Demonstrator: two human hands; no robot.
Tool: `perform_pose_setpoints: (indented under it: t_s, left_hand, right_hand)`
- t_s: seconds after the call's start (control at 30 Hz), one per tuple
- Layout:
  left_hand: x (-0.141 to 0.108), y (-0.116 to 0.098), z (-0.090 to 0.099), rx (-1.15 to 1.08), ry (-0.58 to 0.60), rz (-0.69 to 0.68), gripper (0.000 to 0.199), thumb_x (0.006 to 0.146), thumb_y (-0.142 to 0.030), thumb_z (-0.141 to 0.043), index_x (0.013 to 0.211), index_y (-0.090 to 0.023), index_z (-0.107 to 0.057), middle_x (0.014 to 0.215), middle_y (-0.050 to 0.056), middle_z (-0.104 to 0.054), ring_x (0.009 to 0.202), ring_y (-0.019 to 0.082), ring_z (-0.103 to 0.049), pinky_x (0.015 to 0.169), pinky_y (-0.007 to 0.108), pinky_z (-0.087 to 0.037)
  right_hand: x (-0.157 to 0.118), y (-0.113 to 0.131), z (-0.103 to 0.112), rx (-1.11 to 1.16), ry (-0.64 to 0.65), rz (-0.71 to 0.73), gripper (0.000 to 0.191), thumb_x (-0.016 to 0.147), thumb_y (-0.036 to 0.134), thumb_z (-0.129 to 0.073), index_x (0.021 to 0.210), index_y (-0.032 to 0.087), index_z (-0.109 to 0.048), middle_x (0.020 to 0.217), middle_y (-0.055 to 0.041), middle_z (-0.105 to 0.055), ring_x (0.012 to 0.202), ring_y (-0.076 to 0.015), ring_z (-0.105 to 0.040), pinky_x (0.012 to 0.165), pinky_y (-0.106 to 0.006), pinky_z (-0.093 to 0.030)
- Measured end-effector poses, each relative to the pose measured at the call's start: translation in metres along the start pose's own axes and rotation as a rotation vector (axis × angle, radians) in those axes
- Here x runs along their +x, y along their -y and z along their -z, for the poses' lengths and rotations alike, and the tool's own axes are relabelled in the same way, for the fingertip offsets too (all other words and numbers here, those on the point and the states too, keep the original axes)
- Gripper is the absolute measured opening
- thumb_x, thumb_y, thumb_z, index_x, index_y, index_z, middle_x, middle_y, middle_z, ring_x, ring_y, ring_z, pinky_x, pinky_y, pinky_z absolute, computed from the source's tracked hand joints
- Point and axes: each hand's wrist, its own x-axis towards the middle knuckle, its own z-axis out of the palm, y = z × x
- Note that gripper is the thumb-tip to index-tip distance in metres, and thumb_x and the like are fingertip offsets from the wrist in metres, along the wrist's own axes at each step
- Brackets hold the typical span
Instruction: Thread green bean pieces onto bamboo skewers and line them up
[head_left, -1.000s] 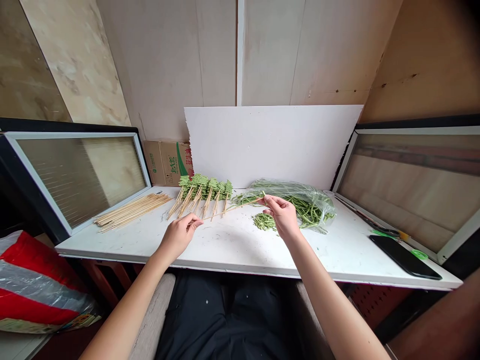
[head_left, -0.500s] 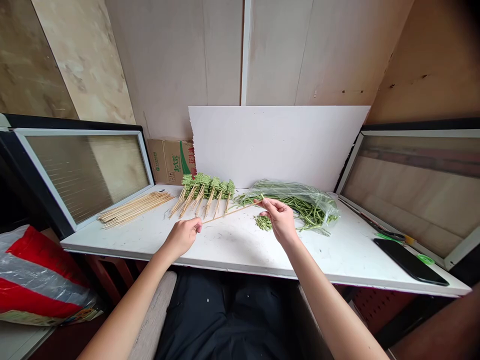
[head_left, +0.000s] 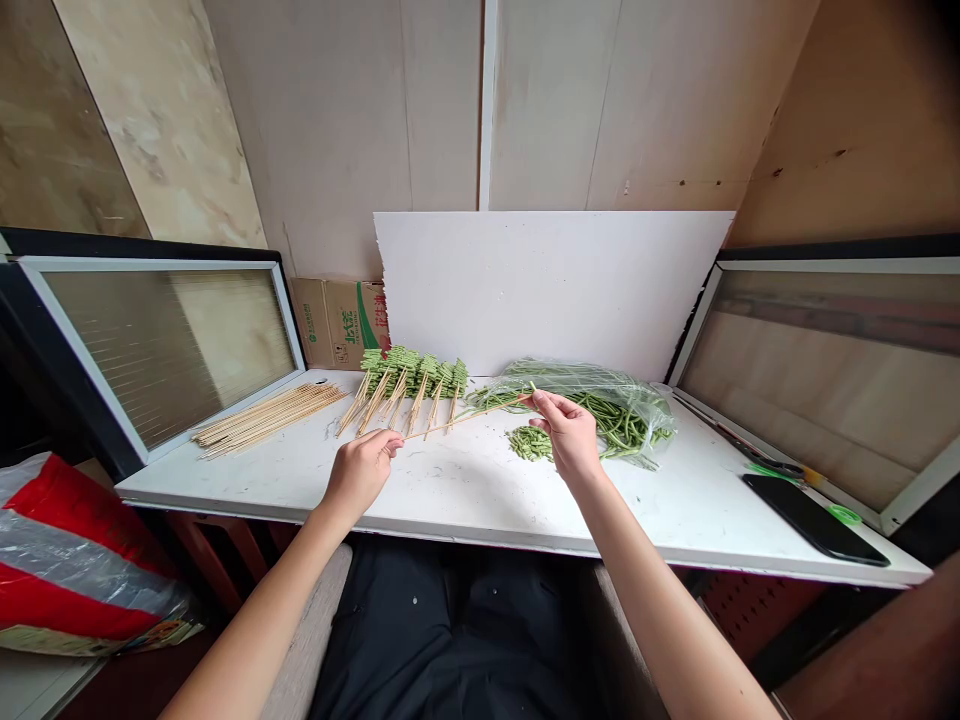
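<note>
My left hand is closed around the near end of a thin bamboo skewer, which slants up to the right over the table. At its far end my right hand pinches a short green bean piece between thumb and fingers; whether the tip is through it I cannot tell. Just below that hand lies a small pile of cut bean pieces. Behind it, long green beans spill from a clear plastic bag. Bean-loaded skewers lie in a row behind my left hand.
Bare bamboo skewers lie in a bundle on the left of the white table. A cardboard box and a white board stand at the back. On the right are a black phone and scissors.
My right hand has shifted slightly right with the bean piece at the skewer's end. My left hand has turned a little and risen slightly, still holding the skewer.
</note>
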Motion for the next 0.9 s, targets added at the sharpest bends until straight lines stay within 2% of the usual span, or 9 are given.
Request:
perform_pose_setpoints:
  t_s: [0.1, 0.27, 0.47, 0.57, 0.67, 0.77, 0.83, 0.9]
  left_hand:
    - [-0.001, 0.004, -0.001, 0.058, 0.002, -0.002, 0.030, 0.085, -0.004, -0.050, 0.091, -0.022, -0.074, 0.083, 0.003, -0.078, 0.074, 0.020, -0.072, 0.072, 0.029, -0.050]
    - [-0.001, 0.008, -0.002, 0.045, 0.064, 0.023, 0.027, 0.084, -0.003, -0.050, 0.085, -0.022, -0.070, 0.080, 0.002, -0.075, 0.069, 0.019, -0.068, 0.067, 0.028, -0.048]
    - [-0.003, 0.006, -0.011, -0.133, 0.205, 0.065, 0.027, 0.080, -0.003, -0.047, 0.082, -0.021, -0.067, 0.082, 0.002, -0.075, 0.078, 0.019, -0.071, 0.071, 0.026, -0.051]
    - [-0.001, 0.004, -0.012, -0.239, 0.244, 0.081, 0.026, 0.086, -0.008, -0.046, 0.083, -0.020, -0.069, 0.082, 0.003, -0.074, 0.077, 0.018, -0.070, 0.071, 0.026, -0.053]
    - [0.003, -0.001, -0.007, -0.261, 0.185, 0.114, 0.024, 0.097, -0.022, -0.050, 0.094, -0.019, -0.074, 0.075, 0.002, -0.072, 0.065, 0.016, -0.066, 0.066, 0.026, -0.052]
    - [0.005, -0.008, -0.001, -0.232, 0.087, 0.082, 0.019, 0.098, -0.034, -0.062, 0.097, -0.021, -0.075, 0.078, 0.002, -0.074, 0.064, 0.016, -0.066, 0.067, 0.027, -0.053]
    - [0.004, -0.011, 0.000, -0.185, 0.040, 0.008, 0.017, 0.098, -0.033, -0.064, 0.093, -0.022, -0.076, 0.080, 0.003, -0.076, 0.070, 0.017, -0.069, 0.071, 0.028, -0.053]
    - [0.001, -0.010, -0.002, -0.119, 0.017, -0.049, 0.018, 0.099, -0.025, -0.059, 0.092, -0.022, -0.076, 0.082, 0.003, -0.076, 0.073, 0.018, -0.070, 0.073, 0.028, -0.053]
  right_hand:
    - [-0.004, -0.005, -0.005, 0.016, 0.027, -0.006, 0.036, 0.076, 0.050, -0.091, 0.096, 0.021, -0.084, 0.105, -0.0115, -0.083, 0.113, -0.0296, -0.076, 0.069, -0.029, -0.061]
    - [-0.010, -0.008, -0.011, 0.063, 0.051, 0.009, 0.032, 0.079, 0.048, -0.090, 0.097, 0.022, -0.084, 0.107, -0.0105, -0.083, 0.113, -0.0288, -0.076, 0.070, -0.028, -0.061]
    - [-0.020, -0.005, -0.021, 0.046, 0.091, 0.042, 0.035, 0.078, 0.052, -0.089, 0.096, 0.023, -0.083, 0.106, -0.0111, -0.083, 0.111, -0.0308, -0.077, 0.069, -0.032, -0.062]
    - [-0.024, 0.002, -0.024, -0.003, 0.128, 0.062, 0.035, 0.079, 0.053, -0.088, 0.095, 0.023, -0.083, 0.105, -0.0110, -0.083, 0.109, -0.0309, -0.077, 0.070, -0.033, -0.061]
    - [-0.022, 0.008, -0.022, -0.025, 0.100, 0.067, 0.034, 0.077, 0.052, -0.089, 0.092, 0.021, -0.083, 0.102, -0.0111, -0.083, 0.107, -0.0306, -0.077, 0.069, -0.032, -0.061]
    - [-0.016, 0.008, -0.017, -0.005, 0.019, 0.043, 0.037, 0.074, 0.052, -0.091, 0.093, 0.021, -0.082, 0.102, -0.0110, -0.083, 0.108, -0.0309, -0.077, 0.068, -0.032, -0.061]
    - [-0.012, 0.006, -0.013, 0.007, -0.003, 0.028, 0.039, 0.074, 0.054, -0.091, 0.093, 0.021, -0.082, 0.103, -0.0111, -0.083, 0.108, -0.0309, -0.077, 0.068, -0.032, -0.062]
    - [-0.011, 0.004, -0.012, 0.004, 0.016, 0.027, 0.039, 0.074, 0.055, -0.090, 0.093, 0.021, -0.082, 0.104, -0.0112, -0.083, 0.109, -0.0305, -0.077, 0.069, -0.031, -0.062]
